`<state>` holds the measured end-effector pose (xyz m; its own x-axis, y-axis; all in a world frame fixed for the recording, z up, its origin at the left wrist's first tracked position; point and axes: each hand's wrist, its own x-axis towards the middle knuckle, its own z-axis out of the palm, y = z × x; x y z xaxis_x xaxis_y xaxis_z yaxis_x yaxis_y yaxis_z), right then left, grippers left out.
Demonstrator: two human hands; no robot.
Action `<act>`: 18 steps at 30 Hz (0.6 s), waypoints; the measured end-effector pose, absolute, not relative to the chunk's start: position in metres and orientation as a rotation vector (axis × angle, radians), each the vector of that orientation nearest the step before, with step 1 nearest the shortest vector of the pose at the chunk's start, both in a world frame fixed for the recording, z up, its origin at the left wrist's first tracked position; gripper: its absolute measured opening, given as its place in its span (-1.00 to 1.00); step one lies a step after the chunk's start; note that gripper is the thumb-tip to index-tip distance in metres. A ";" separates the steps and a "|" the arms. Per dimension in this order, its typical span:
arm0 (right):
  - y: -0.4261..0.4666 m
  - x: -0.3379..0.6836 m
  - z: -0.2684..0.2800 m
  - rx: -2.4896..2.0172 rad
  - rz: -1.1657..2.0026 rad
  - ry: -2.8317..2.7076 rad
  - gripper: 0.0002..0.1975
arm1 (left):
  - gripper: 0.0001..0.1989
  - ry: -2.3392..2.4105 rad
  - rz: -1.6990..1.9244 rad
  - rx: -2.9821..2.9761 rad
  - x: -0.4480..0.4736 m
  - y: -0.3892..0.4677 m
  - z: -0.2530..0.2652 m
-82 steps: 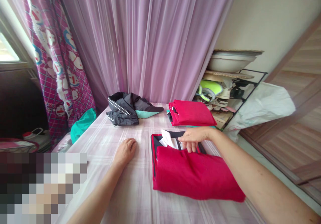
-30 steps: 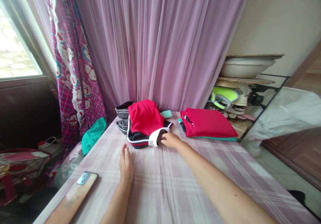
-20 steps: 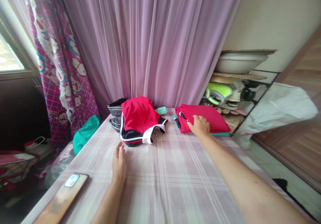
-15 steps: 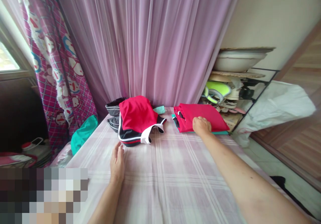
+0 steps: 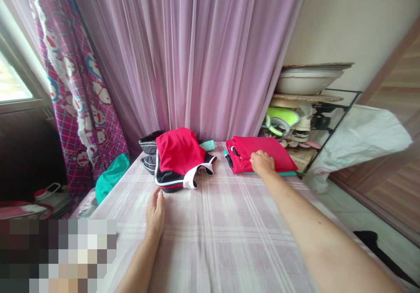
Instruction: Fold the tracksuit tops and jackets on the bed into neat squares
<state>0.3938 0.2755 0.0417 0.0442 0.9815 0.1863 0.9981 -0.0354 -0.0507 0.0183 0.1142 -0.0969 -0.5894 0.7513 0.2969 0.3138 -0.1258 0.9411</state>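
My right hand (image 5: 263, 162) rests on top of a folded red garment (image 5: 271, 148), its fingers laid on the fabric and a little apart. Beneath that garment, teal cloth (image 5: 285, 173) sticks out along the edge. Just in front of a loose heap of clothes, my left hand (image 5: 155, 207) is open, fingers extended, holding nothing. The heap has a crumpled red and black garment (image 5: 180, 151) with white trim on top, and dark grey cloth with white piping (image 5: 149, 146) behind it on the left. A small light-teal piece (image 5: 208, 145) shows behind the heap.
A plaid cloth covers the table (image 5: 216, 240). Lilac curtains (image 5: 203, 65) hang behind it. Teal fabric (image 5: 111, 179) lies off the left edge. On the right stand a rack with shoes (image 5: 300, 135), a basin (image 5: 308, 81) and a white bag (image 5: 367, 140).
The fingers of my right hand look slightly more spread on the folded red garment. The view has shifted a little; the clothes stay put and my left hand is nearly still.
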 end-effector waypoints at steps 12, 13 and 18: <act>0.227 0.406 0.070 -1.289 1.241 -2.327 -0.72 | -0.49 1.811 1.737 1.199 0.020 0.114 -0.093; 0.227 0.403 0.068 -1.328 1.145 -2.299 -0.73 | -0.49 1.819 1.734 1.201 0.020 0.114 -0.092; 0.239 0.400 0.039 -1.693 0.587 -2.291 -0.60 | -0.53 1.845 1.732 1.211 0.021 0.114 -0.091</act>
